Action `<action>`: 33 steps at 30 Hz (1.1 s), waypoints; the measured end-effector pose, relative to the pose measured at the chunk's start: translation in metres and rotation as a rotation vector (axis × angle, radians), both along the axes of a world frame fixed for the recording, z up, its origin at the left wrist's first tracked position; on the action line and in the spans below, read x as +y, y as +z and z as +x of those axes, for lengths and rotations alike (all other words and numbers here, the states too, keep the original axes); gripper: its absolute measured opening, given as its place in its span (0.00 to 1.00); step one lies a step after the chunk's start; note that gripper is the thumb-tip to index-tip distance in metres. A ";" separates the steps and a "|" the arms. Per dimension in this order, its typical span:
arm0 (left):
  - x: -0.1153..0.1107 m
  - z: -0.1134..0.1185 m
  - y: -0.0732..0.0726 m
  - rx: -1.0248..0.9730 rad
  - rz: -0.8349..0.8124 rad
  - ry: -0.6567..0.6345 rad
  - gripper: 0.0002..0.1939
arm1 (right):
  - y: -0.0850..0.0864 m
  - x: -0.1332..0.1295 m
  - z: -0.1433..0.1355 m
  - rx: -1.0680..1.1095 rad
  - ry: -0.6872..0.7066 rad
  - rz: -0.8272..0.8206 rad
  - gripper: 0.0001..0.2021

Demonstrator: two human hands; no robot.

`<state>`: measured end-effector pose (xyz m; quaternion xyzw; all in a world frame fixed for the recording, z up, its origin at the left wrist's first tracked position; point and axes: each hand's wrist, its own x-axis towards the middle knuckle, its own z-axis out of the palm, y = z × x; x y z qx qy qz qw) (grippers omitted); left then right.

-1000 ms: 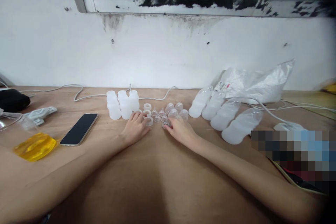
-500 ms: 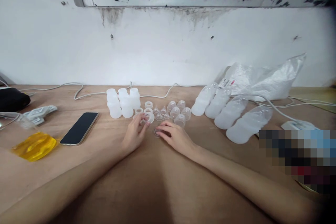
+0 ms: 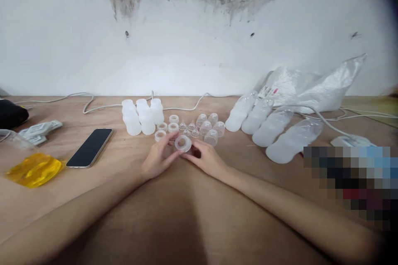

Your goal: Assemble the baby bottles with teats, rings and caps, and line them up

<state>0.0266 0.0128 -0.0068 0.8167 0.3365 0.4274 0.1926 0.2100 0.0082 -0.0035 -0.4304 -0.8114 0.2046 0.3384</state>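
**Ring up between both hands**

Left hand [image 3: 157, 159] pinching clear ring [image 3: 187, 149], thumb and fingers on its left side. Right hand [image 3: 209, 160] curled at ring's right edge; can't tell if it's gripping anything. Loose rings [image 3: 173, 130] just beyond left fingertips, teats [image 3: 195, 133] beyond ring, domed caps [image 3: 211, 137] beyond right hand. Open bottles [image 3: 132, 124] past left hand, capped bottles [image 3: 265, 130] right of right hand.
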 end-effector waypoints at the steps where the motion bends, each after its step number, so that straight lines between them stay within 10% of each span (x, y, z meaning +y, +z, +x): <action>1: -0.001 0.000 0.001 0.032 0.018 -0.011 0.22 | 0.000 0.000 -0.001 0.033 -0.016 -0.028 0.09; 12: 0.002 0.001 0.004 0.000 -0.116 -0.001 0.19 | -0.005 0.001 -0.009 0.776 0.060 -0.699 0.19; 19: 0.004 0.002 0.003 -0.204 -0.371 -0.106 0.20 | 0.000 0.000 -0.007 0.972 0.162 -0.792 0.12; 33: 0.005 0.000 -0.005 -0.097 -0.118 -0.086 0.16 | -0.005 0.000 -0.009 0.909 0.091 -0.667 0.20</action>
